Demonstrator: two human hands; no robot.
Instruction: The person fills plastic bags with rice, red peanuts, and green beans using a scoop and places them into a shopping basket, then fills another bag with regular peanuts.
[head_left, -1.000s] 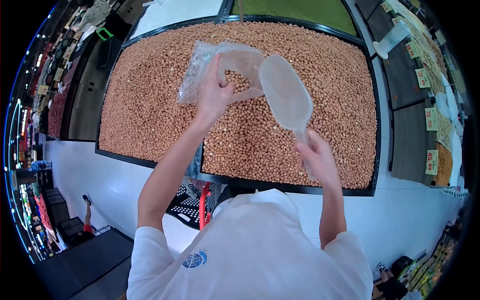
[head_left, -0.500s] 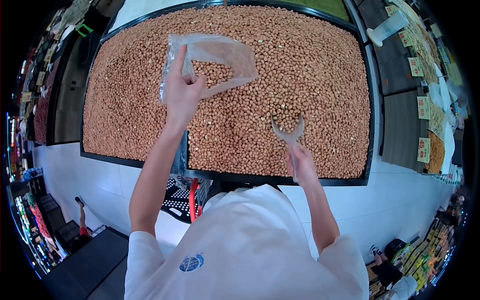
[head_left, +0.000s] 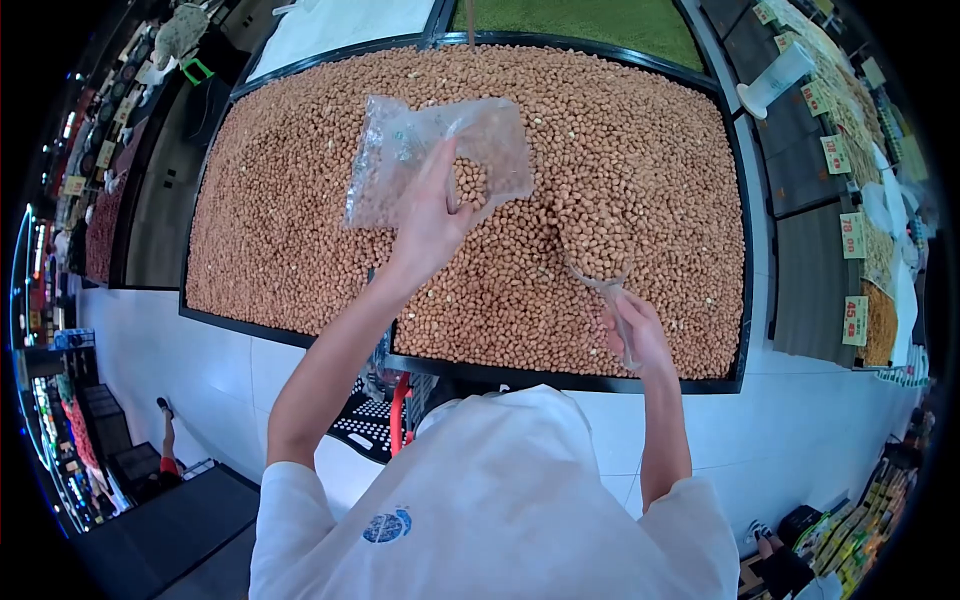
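Observation:
My left hand (head_left: 430,222) grips a clear plastic bag (head_left: 378,165) by its rim, index finger and thumb apart at the mouth. The bag lies low over the heap of small brown nuts (head_left: 280,200), which look like shelled peanuts. In my right hand (head_left: 643,332) is the handle of a clear scoop (head_left: 606,288). Its blade is pushed into the heap to the right of the bag, and nuts cover most of it. A gap separates scoop and bag.
A black-rimmed bin (head_left: 470,373) holds the nuts. White goods (head_left: 350,30) and green goods (head_left: 585,25) fill bins behind. Side bins on the right carry price tags (head_left: 853,320) and a clear cylinder (head_left: 775,80). A basket with a red handle (head_left: 397,410) stands below the front edge.
My left hand has moved right and closer to the bag's mouth. The scoop has gone deeper into the nuts, which now hide most of its blade. The whole view has shifted slightly.

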